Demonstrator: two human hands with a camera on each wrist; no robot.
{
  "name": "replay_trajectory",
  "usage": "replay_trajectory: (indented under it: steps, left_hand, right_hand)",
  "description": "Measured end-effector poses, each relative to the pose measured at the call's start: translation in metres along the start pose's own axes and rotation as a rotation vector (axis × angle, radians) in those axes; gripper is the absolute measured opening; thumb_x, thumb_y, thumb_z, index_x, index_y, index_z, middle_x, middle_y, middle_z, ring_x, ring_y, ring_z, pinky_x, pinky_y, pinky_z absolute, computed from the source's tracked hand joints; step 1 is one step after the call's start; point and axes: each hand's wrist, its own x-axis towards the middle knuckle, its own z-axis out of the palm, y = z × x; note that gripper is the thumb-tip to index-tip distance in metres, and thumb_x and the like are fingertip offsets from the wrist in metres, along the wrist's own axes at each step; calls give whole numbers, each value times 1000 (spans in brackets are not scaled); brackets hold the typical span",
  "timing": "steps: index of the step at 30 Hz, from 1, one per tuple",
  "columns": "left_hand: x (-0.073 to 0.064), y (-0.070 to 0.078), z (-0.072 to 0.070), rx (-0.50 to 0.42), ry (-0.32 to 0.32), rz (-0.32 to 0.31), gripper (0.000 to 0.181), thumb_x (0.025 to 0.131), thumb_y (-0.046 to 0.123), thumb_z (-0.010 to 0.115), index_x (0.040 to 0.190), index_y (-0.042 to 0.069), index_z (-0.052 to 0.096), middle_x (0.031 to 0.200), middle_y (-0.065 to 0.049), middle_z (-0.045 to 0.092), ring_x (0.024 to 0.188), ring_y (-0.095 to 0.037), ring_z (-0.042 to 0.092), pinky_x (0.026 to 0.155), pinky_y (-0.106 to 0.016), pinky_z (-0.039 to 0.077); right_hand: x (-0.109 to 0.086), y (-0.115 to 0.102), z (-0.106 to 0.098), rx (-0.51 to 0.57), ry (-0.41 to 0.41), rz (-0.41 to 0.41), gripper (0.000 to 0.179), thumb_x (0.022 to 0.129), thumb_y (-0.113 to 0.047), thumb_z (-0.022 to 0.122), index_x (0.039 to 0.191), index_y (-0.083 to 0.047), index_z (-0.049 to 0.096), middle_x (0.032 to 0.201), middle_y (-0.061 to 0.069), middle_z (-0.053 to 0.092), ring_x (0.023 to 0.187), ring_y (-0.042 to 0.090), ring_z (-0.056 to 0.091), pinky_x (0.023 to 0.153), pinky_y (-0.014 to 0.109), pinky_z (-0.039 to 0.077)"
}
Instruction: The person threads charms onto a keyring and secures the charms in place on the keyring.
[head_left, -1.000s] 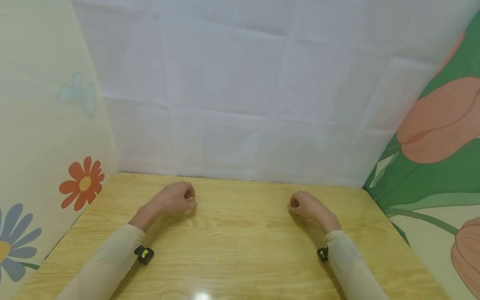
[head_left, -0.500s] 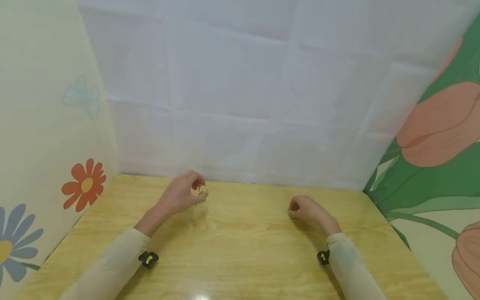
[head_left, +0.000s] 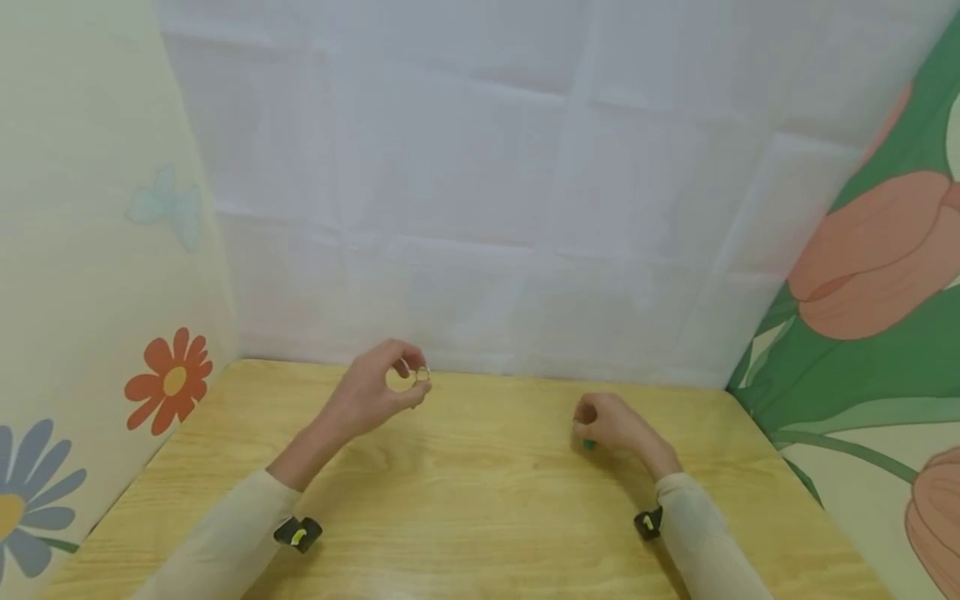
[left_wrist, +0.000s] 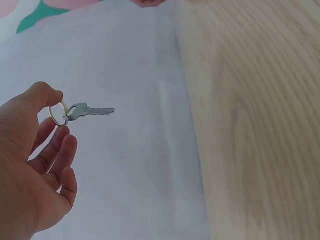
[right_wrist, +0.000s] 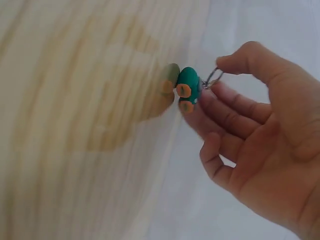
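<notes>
In the left wrist view a silver key (left_wrist: 80, 111) hangs on a metal key ring (left_wrist: 52, 118). My left hand (head_left: 369, 389) pinches that ring between thumb and index finger, above the back of the table. Further right, my right hand (head_left: 621, 423) pinches the metal ring (right_wrist: 214, 85) of a keychain by its thumb and index finger. A small dark green charm (right_wrist: 188, 80) with orange round parts dangles from it. The charm hangs just over or against the tabletop; I cannot tell whether they touch. Only a bit of green shows below the right hand in the head view.
The wooden table (head_left: 480, 500) is glossy and mirrors the charm. Behind it hangs a creased white cloth (head_left: 450, 208). Painted panels with flowers stand on the left (head_left: 67, 275) and right (head_left: 877, 367). Each wrist carries a small black device (head_left: 298, 533).
My left hand has risen and moved right with the key ring, its fingers further from the table. The green charm has come into sight below the right hand, which has hardly moved.
</notes>
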Motion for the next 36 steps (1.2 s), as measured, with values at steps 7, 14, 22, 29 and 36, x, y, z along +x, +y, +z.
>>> replay_trajectory:
  steps: [7,14,22,29,36]
  left_hand:
    - [3,15,2,-33,2,69,28,86,18,81,110,15,65,104,3,65,92,-17,60,84,-42,47]
    - [4,24,3,-73,15,136,30,86,13,79,111,18,64,106,8,61,93,-16,62,79,-39,48]
    - [6,34,2,-127,29,206,36,88,7,77,120,20,67,113,3,62,96,-9,62,82,-35,50]
    - [4,38,-1,-168,37,239,36,90,6,77,123,19,70,116,4,62,95,-12,64,80,-32,52]
    - [0,44,-5,-169,46,251,36,91,9,79,123,22,69,115,11,63,93,-8,65,81,-31,52]
  right_hand:
    - [-5,0,-1,114,20,-35,15,90,-12,73,102,-7,67,95,0,67,90,18,63,81,42,54]
    - [-10,-10,-7,159,63,-136,19,95,-11,71,110,0,68,98,0,69,92,19,65,81,43,54]
    - [-19,-39,-25,175,68,-166,15,100,-20,68,114,-14,68,102,-5,68,95,15,64,81,42,50]
    - [-27,-62,-41,173,124,-248,16,101,-25,68,116,-20,69,104,-9,69,97,13,64,80,44,49]
    - [-35,-86,-54,236,178,-317,15,100,-25,69,115,-24,70,107,-10,69,103,14,63,86,42,50]
